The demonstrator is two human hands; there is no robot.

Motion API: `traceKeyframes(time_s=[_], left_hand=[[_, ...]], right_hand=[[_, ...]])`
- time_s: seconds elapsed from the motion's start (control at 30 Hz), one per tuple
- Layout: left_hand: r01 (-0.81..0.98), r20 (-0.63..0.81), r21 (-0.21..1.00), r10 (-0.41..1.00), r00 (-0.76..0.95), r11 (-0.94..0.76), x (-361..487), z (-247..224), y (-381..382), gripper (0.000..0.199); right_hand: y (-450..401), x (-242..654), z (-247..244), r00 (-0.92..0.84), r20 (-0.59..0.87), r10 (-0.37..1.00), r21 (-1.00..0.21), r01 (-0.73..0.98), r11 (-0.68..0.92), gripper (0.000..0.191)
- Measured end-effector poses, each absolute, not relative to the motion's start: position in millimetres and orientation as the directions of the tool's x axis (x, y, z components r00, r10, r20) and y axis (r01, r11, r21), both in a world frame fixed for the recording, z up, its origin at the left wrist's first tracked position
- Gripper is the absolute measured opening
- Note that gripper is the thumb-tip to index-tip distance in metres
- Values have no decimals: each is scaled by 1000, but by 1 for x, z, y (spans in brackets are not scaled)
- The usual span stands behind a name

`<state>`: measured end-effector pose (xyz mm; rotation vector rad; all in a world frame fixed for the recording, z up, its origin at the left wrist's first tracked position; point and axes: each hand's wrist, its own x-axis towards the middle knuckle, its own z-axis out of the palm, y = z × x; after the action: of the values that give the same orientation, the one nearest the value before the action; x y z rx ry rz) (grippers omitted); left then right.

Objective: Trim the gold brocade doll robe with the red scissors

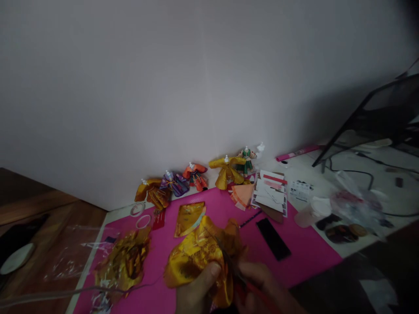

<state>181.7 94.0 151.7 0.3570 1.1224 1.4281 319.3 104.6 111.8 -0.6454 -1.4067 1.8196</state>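
Note:
At the near edge of a pink mat point(157, 261), my left hand point(198, 290) is closed on a piece of shiny golden-yellow patterned fabric point(191, 255), thumb on top. My right hand point(263, 281) grips red-handled scissors point(250, 291). Their dark blades lie against the right part of the cloth; blur hides whether they are cutting. Just beyond the held fabric, a flat golden piece with a pale curved edge point(188, 218) rests on the mat. A heap of golden scraps point(129, 257) lies left of my hands, partly in clear plastic.
Several small headless doll forms wearing robes point(196, 174) stand along the wall. Papers point(270, 192), a black phone point(273, 239) and a lidded cup point(312, 212) are on the right, near a plastic bag point(358, 207) and a monitor point(376, 111). Tape rings point(143, 221) lie at left.

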Motion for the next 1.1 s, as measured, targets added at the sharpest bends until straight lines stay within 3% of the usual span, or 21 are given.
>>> traceKeyframes(time_s=[0.17,0.33,0.67,0.83,1.0,1.1], left_hand=[[-511,-345,848,877,-335,138,177,147,93,44],[-518,-329,838,917,-226,173,175,142,92,28],[-466,-360,872,843,-401,151,168,138,88,45],[-526,-387,826,881,-272,200,172,141,92,50],[-553,-359,800,924,-132,232,168,137,100,49],[-574,-394,781,908,-144,248,165,133,108,49]], right_hand=[[98,309,93,-553,43,832,-941,-302,-153,70],[103,315,97,-595,51,802,-946,-285,-151,65],[107,322,109,-617,48,786,-967,-225,-117,67],[107,324,116,-633,-24,774,-969,-175,-173,70],[104,330,116,-664,-169,728,-922,-155,-356,74],[106,334,106,-676,-200,709,-910,-140,-390,81]])
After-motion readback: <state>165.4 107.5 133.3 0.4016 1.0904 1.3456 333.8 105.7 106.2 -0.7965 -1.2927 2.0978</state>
